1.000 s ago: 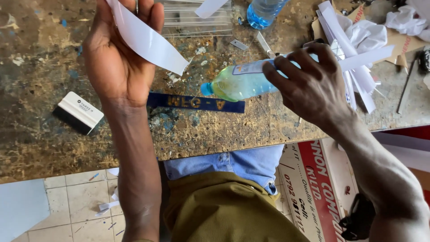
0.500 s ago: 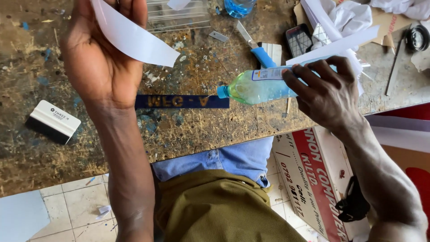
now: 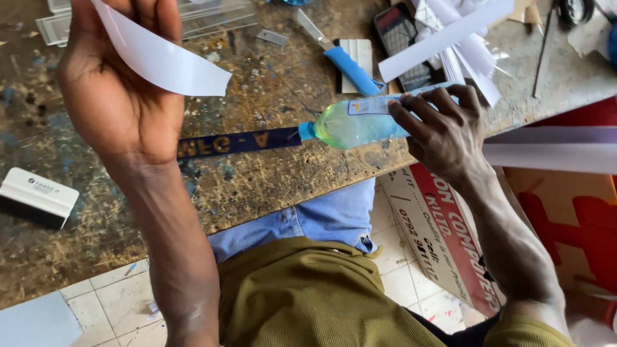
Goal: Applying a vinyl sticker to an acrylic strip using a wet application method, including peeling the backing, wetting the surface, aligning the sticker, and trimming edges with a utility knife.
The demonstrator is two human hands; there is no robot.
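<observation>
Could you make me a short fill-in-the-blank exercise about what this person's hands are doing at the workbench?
1. The left hand holds up a curved strip of white ____.
2. The right hand holds a clear ____ lying sideways, its cap towards the dark blue strip.
3. The knife behind it has a ____ handle.
4. The workbench is made of ____.

Missing words: paper; bottle; blue; wood

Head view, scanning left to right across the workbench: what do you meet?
White squeegee block → left hand holding a white strip → dark blue lettered strip → clear bottle → right hand gripping it.
</observation>
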